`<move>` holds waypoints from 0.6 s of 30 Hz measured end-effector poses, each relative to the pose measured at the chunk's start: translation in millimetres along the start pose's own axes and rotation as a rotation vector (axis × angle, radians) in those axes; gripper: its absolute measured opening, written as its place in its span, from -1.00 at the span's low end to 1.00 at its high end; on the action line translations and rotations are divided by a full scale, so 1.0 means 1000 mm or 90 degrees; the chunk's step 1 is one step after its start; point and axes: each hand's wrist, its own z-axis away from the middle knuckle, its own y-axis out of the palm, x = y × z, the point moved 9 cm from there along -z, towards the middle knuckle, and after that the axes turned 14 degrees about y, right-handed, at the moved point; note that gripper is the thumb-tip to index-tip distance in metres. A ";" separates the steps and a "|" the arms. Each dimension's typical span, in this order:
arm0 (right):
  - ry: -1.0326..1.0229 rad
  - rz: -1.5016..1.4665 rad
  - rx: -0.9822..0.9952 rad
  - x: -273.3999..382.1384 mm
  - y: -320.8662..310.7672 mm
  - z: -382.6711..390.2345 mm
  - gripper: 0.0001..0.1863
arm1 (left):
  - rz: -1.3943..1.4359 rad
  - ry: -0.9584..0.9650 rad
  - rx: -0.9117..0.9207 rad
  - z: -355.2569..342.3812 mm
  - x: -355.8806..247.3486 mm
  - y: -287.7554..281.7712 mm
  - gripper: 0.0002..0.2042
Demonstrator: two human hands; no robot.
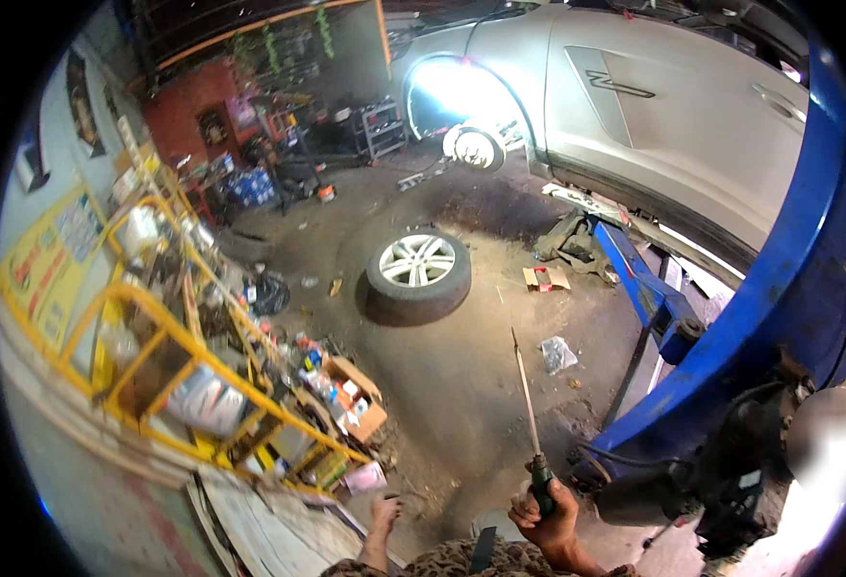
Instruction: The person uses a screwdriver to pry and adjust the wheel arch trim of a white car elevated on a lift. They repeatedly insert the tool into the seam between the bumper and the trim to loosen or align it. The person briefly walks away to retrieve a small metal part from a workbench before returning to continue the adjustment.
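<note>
My right hand (550, 514), low in the picture and right of centre, is closed round the green handle of a long screwdriver (527, 399). Its thin shaft points up and away from me, over the floor. My left hand (383, 515) hangs low, left of the right one, with its fingers curled. A small dark bit shows at those fingers, too small to name. Farther off, a tyre on a silver spoked wheel (418, 269) lies flat on the floor, well beyond the screwdriver's tip.
At right stands a blue lift post (779, 279) with a blue lift arm (634, 279). A silver car (673, 115) has a bare wheel hub (476, 146) under bright light. Yellow railing (168, 322) and a carton of bottles (370, 418) crowd the left. A plastic bag (557, 356) lies ahead.
</note>
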 end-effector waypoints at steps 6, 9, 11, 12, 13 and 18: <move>0.016 -0.016 -0.019 0.027 0.002 -0.188 -0.53 | 0.213 0.047 0.162 -0.115 -0.159 0.135 -0.78; 0.007 0.020 -0.022 0.060 -0.015 -0.312 -0.57 | 0.195 0.039 0.179 -0.200 -0.219 0.164 -0.78; 0.026 0.026 -0.018 0.080 -0.015 -0.403 -0.59 | 0.216 0.055 0.152 -0.284 -0.246 0.161 -0.78; 0.036 0.031 -0.016 0.090 -0.016 -0.448 -0.60 | 0.217 0.072 0.153 -0.326 -0.246 0.156 -0.79; 0.049 0.006 -0.005 0.103 -0.023 -0.496 -0.60 | 0.220 0.093 0.158 -0.372 -0.246 0.153 -0.79; 0.039 0.035 -0.076 0.165 -0.021 -0.717 -0.50 | 0.224 0.113 0.099 -0.582 -0.381 0.143 -0.76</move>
